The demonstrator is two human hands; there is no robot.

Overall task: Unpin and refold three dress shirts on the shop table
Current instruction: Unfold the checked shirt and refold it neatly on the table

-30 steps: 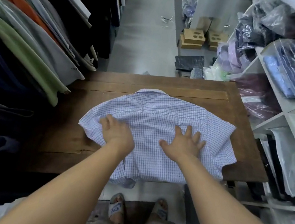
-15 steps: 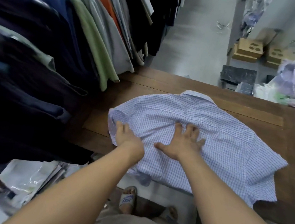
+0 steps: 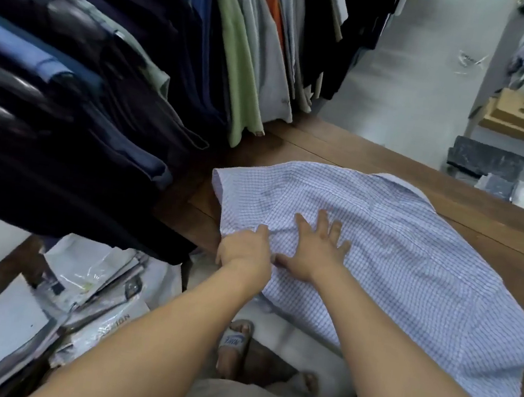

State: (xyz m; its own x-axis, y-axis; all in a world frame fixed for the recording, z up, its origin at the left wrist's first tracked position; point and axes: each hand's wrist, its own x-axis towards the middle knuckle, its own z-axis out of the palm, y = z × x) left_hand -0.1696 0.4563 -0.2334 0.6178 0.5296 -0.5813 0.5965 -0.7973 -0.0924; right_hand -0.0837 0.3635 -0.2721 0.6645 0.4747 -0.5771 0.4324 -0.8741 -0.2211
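Note:
A light blue checked short-sleeved dress shirt (image 3: 411, 273) lies back up on the brown wooden table (image 3: 493, 217), collar at the far side, hem hanging over the near edge. My right hand (image 3: 314, 249) presses flat on the shirt's left part with fingers spread. Just left of it, my left hand (image 3: 244, 251) grips the fabric at the shirt's left side near the sleeve, fingers curled into the cloth. No pins can be made out.
A rack of hanging shirts (image 3: 138, 63) crowds the table's left side. Packaged shirts in plastic (image 3: 81, 301) lie low at the left. Cardboard boxes (image 3: 518, 116) and a dark slab (image 3: 485, 159) sit on the floor beyond. My sandalled feet (image 3: 233, 342) show below.
My view has swung left. My left hand slid toward the shirt's left edge and curled into the fabric; my right hand followed leftward, still flat on the shirt.

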